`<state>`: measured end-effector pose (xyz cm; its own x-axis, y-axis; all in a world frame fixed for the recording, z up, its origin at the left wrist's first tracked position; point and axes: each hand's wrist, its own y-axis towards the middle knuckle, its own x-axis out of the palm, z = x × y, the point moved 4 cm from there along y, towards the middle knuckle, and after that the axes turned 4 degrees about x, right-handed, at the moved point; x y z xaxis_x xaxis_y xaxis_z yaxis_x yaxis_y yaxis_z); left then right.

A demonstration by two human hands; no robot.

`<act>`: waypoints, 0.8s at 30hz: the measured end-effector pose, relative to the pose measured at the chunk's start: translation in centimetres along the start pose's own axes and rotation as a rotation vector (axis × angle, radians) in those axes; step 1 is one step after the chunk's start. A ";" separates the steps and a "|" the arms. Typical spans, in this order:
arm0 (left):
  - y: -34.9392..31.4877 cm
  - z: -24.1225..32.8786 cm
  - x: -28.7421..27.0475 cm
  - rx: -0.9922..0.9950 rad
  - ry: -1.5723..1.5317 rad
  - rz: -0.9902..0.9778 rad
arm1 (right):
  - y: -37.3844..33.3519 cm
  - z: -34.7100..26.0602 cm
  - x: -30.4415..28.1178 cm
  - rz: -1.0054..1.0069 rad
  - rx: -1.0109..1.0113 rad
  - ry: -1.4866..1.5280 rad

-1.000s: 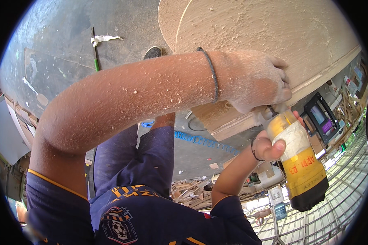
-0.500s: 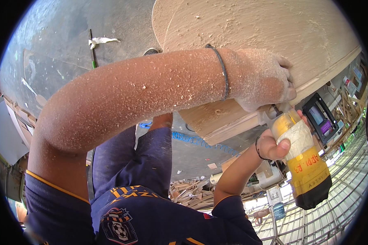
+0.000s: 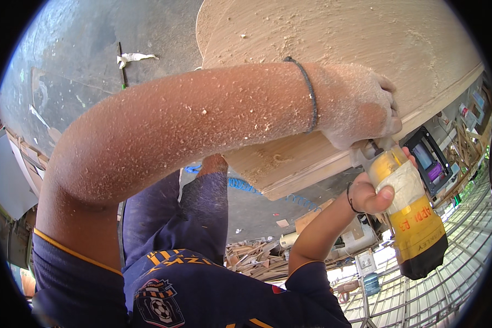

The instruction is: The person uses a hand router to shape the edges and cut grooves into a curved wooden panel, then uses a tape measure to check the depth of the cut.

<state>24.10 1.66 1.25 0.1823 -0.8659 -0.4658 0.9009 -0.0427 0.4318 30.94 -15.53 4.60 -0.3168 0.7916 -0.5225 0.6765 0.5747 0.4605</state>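
A yellow and black trim router [image 3: 415, 218], with pale tape wrapped round its body, lies tilted against the edge of a large wooden board [image 3: 290, 164] with rounded corners. My right hand [image 3: 373, 197] is wrapped round the taped part, its thumb on the near side. My left hand [image 3: 361, 109], dusted with sawdust, is closed at the router's front end by the board edge. Its fingers curl over and partly hide the router's base and whatever they touch there. Sawdust also coats my left forearm, and shavings lie on the board.
A blue coiled air hose [image 3: 243, 185] runs below the board. Wood offcuts [image 3: 257, 259] are piled on the floor beyond my right arm. A black-framed device [image 3: 429, 161] stands right of the router. On the floor at upper left lies a thin dark bar [image 3: 121, 63] with white cloth.
Both hands and the router have shifted slightly right together. The board's corner now appears a little further left and lower.
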 end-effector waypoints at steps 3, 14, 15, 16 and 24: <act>0.4 -0.3 0.1 0.007 -0.003 0.025 | 0.4 0.3 -0.1 0.008 0.010 0.007; 2.1 -1.4 0.1 0.017 0.007 -0.006 | 2.1 1.7 -0.4 0.038 0.017 0.084; 2.2 -1.4 0.0 0.008 0.008 -0.019 | 2.2 1.8 -0.4 0.045 0.019 0.086; 2.4 -1.4 0.0 0.000 0.008 -0.031 | 2.3 1.8 -0.4 0.051 0.021 0.089; 3.5 -2.1 -0.2 -0.039 0.038 -0.017 | 3.6 3.2 -0.7 0.072 0.029 0.114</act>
<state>28.08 2.72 1.25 0.1804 -0.8458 -0.5021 0.9186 -0.0375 0.3933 35.71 -14.69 4.35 -0.3389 0.8502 -0.4028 0.7191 0.5102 0.4718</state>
